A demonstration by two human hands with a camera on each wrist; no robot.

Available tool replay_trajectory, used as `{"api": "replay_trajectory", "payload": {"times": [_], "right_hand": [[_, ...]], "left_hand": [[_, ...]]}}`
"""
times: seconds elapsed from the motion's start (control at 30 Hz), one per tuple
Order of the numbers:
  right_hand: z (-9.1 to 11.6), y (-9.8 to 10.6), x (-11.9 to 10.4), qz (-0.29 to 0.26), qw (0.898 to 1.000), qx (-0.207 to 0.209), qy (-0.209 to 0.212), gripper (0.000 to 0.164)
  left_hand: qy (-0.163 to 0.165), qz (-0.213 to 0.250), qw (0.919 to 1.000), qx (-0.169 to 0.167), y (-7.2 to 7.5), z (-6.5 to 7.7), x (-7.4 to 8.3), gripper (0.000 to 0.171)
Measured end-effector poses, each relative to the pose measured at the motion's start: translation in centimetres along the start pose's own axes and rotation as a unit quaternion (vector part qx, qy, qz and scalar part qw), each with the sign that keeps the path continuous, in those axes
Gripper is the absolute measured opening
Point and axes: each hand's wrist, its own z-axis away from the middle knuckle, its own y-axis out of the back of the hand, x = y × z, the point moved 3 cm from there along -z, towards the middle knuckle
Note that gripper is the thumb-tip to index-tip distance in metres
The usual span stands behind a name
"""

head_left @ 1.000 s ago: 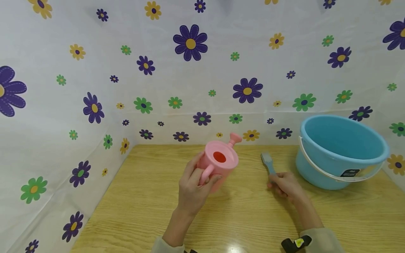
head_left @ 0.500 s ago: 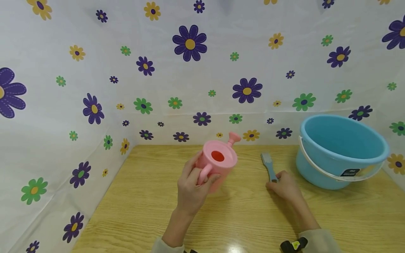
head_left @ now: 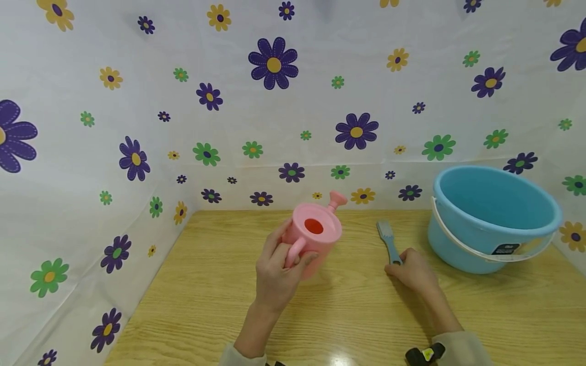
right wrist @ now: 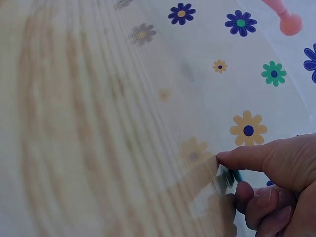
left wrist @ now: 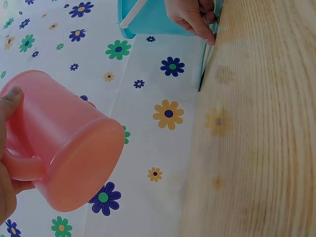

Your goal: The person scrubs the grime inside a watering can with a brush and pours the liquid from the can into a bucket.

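My left hand (head_left: 279, 269) grips the curved handle of a pink toy watering can (head_left: 320, 246), thumb and fingers around it. The can is raised off the table, its round base (left wrist: 89, 165) showing in the left wrist view; the spout with its rose points toward the back wall. On the table at the right lies a flat blue brush (head_left: 390, 246) with a greyish head pointing away. My right hand (head_left: 415, 272) pinches the end of the brush handle low at the tabletop; in the right wrist view its thumb (right wrist: 247, 157) is straight and the other fingers curl. The hand hides part of the handle.
A light blue bucket (head_left: 448, 254) with a white bail handle stands at the right, just beyond my right hand. The wooden table (head_left: 206, 284) ends at a white sheet (head_left: 316, 101) printed with flowers, along the back and both sides.
My right hand has shifted slightly back along the brush handle, so more of its end shows. The watering can has moved a little left; the brush head has stayed in place.
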Motion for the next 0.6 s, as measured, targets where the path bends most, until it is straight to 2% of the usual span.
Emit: {"api": "replay_trajectory", "payload": {"times": [0.37, 0.6], "right_hand": [[0.08, 0.45, 0.01, 0.018, 1.0, 0.004, 0.007, 0.05], [0.81, 0.22, -0.59, 0.022, 0.999, 0.032, 0.01, 0.062]], "left_hand": [[0.002, 0.001, 1.0, 0.0, -0.13, -0.11, -0.03, 0.035], [0.012, 0.014, 0.9998, 0.006, -0.04, 0.11, -0.39, 0.032]]}}
